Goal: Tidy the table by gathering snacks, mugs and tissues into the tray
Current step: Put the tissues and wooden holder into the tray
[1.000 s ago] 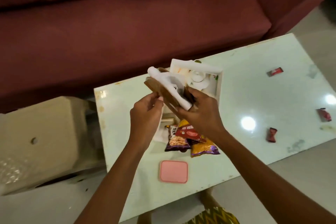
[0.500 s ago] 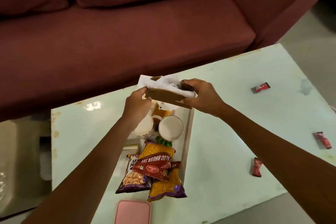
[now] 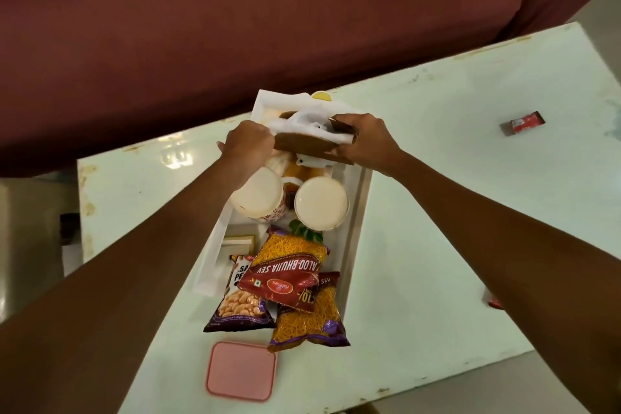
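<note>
A brown tissue holder (image 3: 304,144) stuffed with white tissues (image 3: 307,121) hangs over the far end of the white tray (image 3: 357,212). My left hand (image 3: 247,146) grips its left end and my right hand (image 3: 364,141) grips its right end. Two white mugs (image 3: 258,195) (image 3: 322,202) stand in the tray just below the holder. Three snack packets fill the tray's near end: a red and yellow sev bag (image 3: 289,274), a peanut bag (image 3: 240,304) and a purple-edged sev bag (image 3: 311,319).
A pink square lid (image 3: 241,370) lies on the pale green table (image 3: 453,212) near the front edge. Small red wrapped sweets lie at the right (image 3: 522,123) (image 3: 494,303). A maroon sofa (image 3: 235,27) runs behind the table.
Both hands have carried the tissue holder forward and lowered it over the tray's far end. My head has leaned closer, so the tray and snacks now look larger.
</note>
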